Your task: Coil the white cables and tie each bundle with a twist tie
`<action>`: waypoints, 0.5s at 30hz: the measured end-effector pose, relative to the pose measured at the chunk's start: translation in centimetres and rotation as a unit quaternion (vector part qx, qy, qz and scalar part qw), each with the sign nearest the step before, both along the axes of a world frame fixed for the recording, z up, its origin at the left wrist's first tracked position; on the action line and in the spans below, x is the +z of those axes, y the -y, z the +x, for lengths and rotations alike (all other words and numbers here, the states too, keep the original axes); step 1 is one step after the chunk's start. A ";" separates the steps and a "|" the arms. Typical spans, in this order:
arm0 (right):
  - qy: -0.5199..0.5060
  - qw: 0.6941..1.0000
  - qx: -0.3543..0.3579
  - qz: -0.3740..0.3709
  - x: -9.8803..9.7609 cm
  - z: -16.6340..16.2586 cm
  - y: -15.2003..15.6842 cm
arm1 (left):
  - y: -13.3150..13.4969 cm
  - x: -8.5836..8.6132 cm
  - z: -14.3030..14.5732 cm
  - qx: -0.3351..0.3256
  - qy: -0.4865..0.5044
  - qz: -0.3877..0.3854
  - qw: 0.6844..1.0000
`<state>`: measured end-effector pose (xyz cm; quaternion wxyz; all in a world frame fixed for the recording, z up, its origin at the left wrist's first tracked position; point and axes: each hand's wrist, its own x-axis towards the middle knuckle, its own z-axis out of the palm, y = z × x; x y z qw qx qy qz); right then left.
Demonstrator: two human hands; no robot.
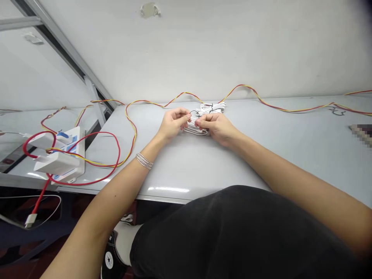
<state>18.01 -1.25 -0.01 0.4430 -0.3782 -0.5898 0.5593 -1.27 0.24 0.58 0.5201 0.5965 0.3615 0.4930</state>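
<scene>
My left hand (175, 123) pinches one end of a thin black twist tie (195, 111) between thumb and finger. The tie arcs across to my right hand (216, 126), whose thumb and fingers are closed at its other side. Under and between the hands lies a coiled white cable (195, 130) on the table, partly hidden by my fingers. Just behind the right hand rests another bundle of white cable (213, 107), with a black tie around its middle.
At the left edge sits a white power strip (77, 145) with plugged-in adapters (59, 162) and a looped red cable (119, 149). A red-yellow twisted wire (270, 104) runs along the wall. Loose black ties (337, 111) and a pixelated object (362, 133) lie at right.
</scene>
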 end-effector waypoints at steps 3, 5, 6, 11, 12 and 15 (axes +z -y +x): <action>-0.007 1.000 0.002 -0.002 0.1 0.1 -0.2 | 0.0 0.0 0.1 0.001 -0.003 0.004 1.000; -0.012 1.000 0.003 -0.011 0.2 0.1 -0.2 | 0.0 0.1 0.1 -0.002 -0.001 0.007 1.000; -0.016 1.000 0.003 -0.020 0.3 0.1 -0.1 | 0.0 0.1 0.1 -0.005 0.003 0.006 1.000; -0.040 0.998 0.000 -0.047 0.6 0.1 0.1 | 0.1 0.2 0.0 0.006 -0.002 -0.011 1.000; -0.039 0.998 -0.002 -0.043 0.7 0.1 0.1 | 0.1 0.2 0.0 0.010 -0.008 -0.014 1.000; -0.030 0.999 -0.016 -0.027 0.8 0.2 0.1 | 0.0 0.2 -0.1 0.015 -0.022 -0.022 0.999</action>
